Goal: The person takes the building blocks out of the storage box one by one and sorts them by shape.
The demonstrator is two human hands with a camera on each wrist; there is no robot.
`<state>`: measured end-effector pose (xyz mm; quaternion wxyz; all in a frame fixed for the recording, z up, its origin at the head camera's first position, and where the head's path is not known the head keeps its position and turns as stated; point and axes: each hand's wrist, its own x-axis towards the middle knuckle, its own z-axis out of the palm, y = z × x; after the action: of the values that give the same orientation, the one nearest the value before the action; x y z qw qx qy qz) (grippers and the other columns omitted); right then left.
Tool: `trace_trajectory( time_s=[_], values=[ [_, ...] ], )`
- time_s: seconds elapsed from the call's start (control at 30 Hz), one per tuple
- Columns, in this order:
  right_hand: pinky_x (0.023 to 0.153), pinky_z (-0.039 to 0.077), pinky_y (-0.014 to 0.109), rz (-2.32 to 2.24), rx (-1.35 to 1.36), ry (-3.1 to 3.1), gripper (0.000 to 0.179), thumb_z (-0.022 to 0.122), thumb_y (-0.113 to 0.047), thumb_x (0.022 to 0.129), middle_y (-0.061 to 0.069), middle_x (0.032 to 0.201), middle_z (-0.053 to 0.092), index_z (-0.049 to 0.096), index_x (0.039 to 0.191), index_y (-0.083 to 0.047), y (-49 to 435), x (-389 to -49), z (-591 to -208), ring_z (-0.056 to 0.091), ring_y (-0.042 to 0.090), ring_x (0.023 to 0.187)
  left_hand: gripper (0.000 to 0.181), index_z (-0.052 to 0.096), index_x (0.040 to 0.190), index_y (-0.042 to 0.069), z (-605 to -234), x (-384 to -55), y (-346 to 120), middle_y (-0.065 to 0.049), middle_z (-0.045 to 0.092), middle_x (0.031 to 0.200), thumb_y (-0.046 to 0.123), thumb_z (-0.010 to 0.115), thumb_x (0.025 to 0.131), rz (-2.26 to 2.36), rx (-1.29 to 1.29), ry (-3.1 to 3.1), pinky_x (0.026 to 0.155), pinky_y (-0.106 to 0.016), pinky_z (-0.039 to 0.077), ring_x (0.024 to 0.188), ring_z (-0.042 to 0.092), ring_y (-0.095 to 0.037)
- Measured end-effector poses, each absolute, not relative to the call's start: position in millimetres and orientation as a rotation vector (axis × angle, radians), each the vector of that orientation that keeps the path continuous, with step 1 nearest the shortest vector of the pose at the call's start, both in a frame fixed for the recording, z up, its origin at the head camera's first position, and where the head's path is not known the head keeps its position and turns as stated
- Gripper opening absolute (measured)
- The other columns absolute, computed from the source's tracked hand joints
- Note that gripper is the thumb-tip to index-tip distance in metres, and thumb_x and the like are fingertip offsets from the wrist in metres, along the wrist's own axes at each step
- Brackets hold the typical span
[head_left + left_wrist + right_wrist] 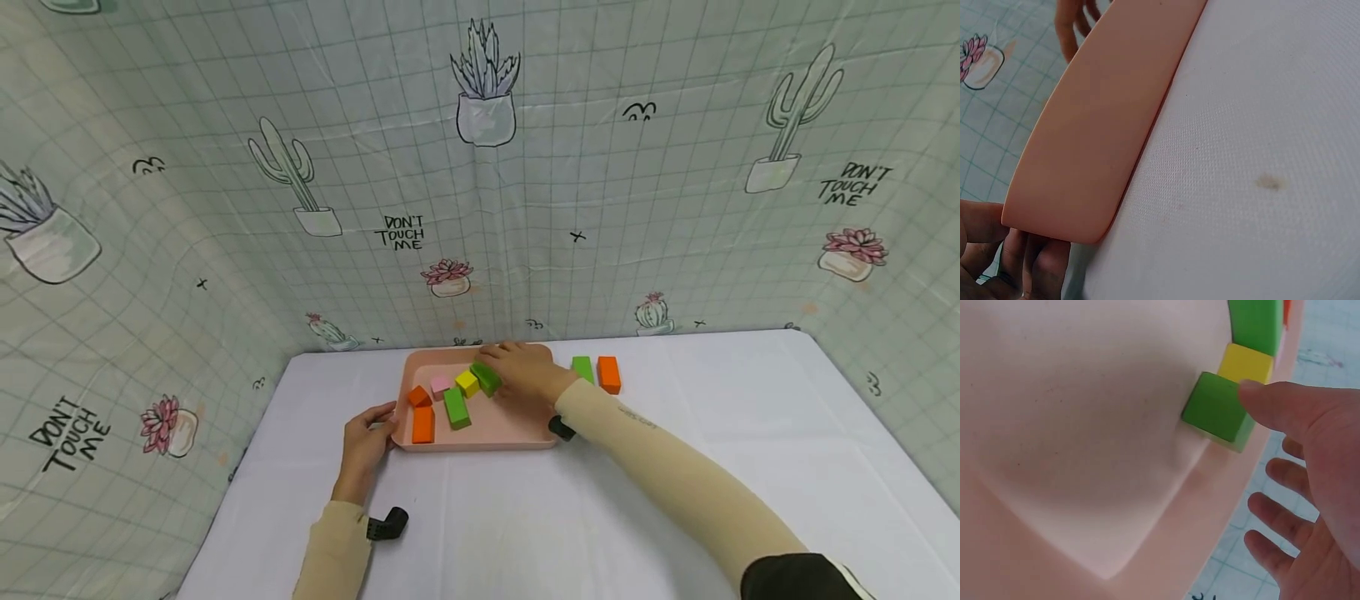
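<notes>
Green block (487,379) is sitting in the pink tray (513,427), just below the centre of the head frame, butting up against the yellow cube (467,383). Our right hand (528,372) isn't really gripping it: the thumb is touching its corner while the other fingers are hanging loose and spread past the rim. Our left hand (366,442) is curling its fingers on the tray's left edge, holding it there. Progress-wise, we're counting six blocks inside: those two, a pink cube (440,386), a second green block (457,408), an orange cube (419,397) and an orange brick (423,425). Right of the tray, a third green block (582,369) and another orange brick (609,375) are lying on the white table (465,517), so we're figuring roughly three-quarters done, those two remaining.
</notes>
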<state>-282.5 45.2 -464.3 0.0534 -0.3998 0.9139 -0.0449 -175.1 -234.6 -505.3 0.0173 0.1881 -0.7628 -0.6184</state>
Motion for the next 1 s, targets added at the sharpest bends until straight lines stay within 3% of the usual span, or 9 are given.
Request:
trace_trajectory(
  time_s=[0.37, 0.87, 1.0],
  values=[
    [0.125, 0.033, 0.049, -0.008, -1.165, 2.739, 0.056, 0.069, -0.022, 0.105, 0.009, 0.163, 0.046, 0.050, 0.157, -0.013, 36.4, -287.7, -474.0, 0.041, 0.034, 0.151, 0.033, 0.066, 0.133, -0.011, -507.2, -173.4, -234.5, -0.019, 0.061, 0.114, -0.002, 0.062, 0.102, -1.914, 0.575, -2.362, 0.059, -0.017, 0.050, 0.071, 0.054, -0.010],
    [0.122, 0.037, 0.052, -0.144, -1.194, 2.764, 0.049, 0.081, -0.019, 0.095, 0.007, 0.146, 0.061, 0.064, 0.140, -0.012, 46.5, -287.6, -473.3, 0.052, 0.032, 0.139, 0.033, 0.066, 0.133, -0.011, -506.5, -174.5, -233.0, -0.020, 0.061, 0.116, -0.003, 0.062, 0.101, -1.898, 0.564, -2.374, 0.060, -0.017, 0.050, 0.072, 0.054, -0.010],
    [0.116, 0.045, 0.052, -0.160, -1.253, 2.814, 0.051, 0.086, -0.020, 0.090, 0.008, 0.140, 0.065, 0.067, 0.136, -0.010, 55.0, -282.1, -464.1, 0.056, 0.033, 0.134, 0.034, 0.066, 0.133, -0.013, -507.0, -174.2, -234.4, -0.020, 0.062, 0.114, -0.005, 0.062, 0.100, -1.902, 0.541, -2.368, 0.060, -0.017, 0.051, 0.072, 0.055, -0.010]
  ],
)
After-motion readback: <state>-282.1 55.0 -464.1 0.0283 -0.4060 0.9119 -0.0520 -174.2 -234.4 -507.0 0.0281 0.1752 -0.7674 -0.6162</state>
